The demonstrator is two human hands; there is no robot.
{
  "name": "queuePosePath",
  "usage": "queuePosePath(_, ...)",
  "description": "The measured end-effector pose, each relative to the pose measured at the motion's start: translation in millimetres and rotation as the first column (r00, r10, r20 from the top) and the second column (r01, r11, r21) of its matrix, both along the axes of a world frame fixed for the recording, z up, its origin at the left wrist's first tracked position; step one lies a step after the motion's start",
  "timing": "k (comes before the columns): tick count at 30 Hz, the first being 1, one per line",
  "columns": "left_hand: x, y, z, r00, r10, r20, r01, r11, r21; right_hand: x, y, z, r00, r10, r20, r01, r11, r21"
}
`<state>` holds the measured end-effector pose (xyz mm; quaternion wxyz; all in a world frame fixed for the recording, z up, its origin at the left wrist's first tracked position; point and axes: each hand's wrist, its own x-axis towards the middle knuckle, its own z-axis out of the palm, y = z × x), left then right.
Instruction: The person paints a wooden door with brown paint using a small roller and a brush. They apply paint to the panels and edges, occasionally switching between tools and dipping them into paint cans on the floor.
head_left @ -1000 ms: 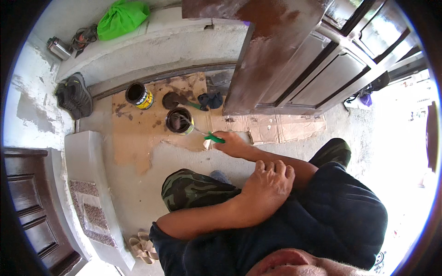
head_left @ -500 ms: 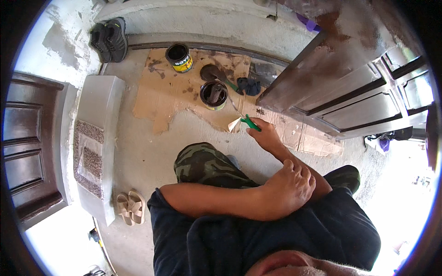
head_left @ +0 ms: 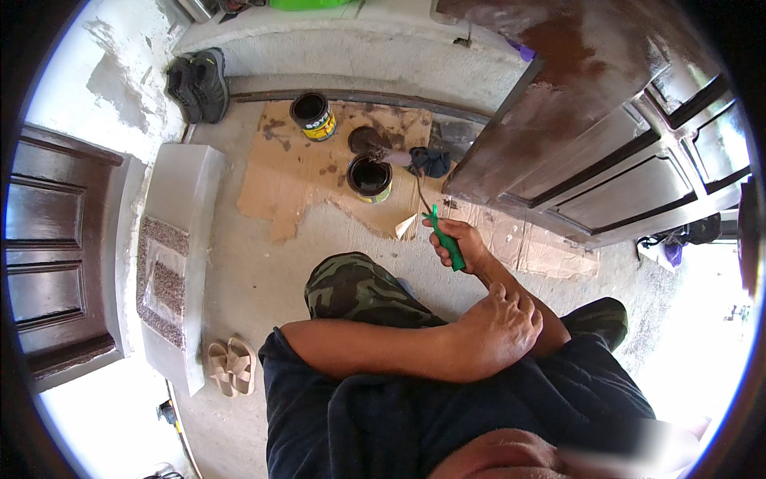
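My right hand is closed round the green handle of a small paint roller. Its thin wire frame reaches away from me, and the brown-coated roller sleeve is over the far rim of an open paint tin. Dark brown paint shows inside that tin. My left hand lies across my right forearm with its fingers curled over it. Beyond the tin is a dark, round, paint-covered piece, partly hidden by the sleeve. A crumpled black cloth sits to the right of the sleeve.
A second open tin with a yellow label stands farther back on stained, torn cardboard. A brown panelled door stands at the right. Shoes, sandals and a grey step are on the left.
The roller sleeve has come up out of the near tin to its far rim. My right hand has drawn back slightly towards me, its handle more upright. My left hand stays on the forearm.
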<state>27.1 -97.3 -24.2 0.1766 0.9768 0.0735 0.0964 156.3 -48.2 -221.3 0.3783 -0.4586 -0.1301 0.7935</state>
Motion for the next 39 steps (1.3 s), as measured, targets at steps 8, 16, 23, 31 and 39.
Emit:
queuePosePath(8, 12, -13, -8, 0.988, -0.120, 0.101, 0.129, 0.987, -0.091, 22, -19, 74, 0.956, 0.085, -0.282, -0.058, 0.993, 0.104)
queuePosePath(16, 24, 11, 10, 0.944, -0.305, -0.123, 0.252, 0.912, -0.322, 133, -98, 252, 0.808, -0.580, 0.104, 0.340, 0.603, 0.721)
queuePosePath(23, 50, 17, -9, 0.948, -0.189, -0.257, 0.128, 0.963, -0.238, 301, -86, 288, -0.001, -0.997, 0.077, 0.156, 0.076, 0.985)
queuePosePath(31, 81, 14, -37, 0.884, -0.103, -0.456, 0.004, 0.977, -0.213, 387, -62, 328, -0.697, -0.716, 0.040, -0.107, 0.159, 0.982)
queuePosePath(39, 97, 3, -51, 0.829, -0.130, -0.545, -0.002, 0.972, -0.234, 341, -114, 267, -0.866, -0.474, 0.157, -0.140, 0.532, 0.835)
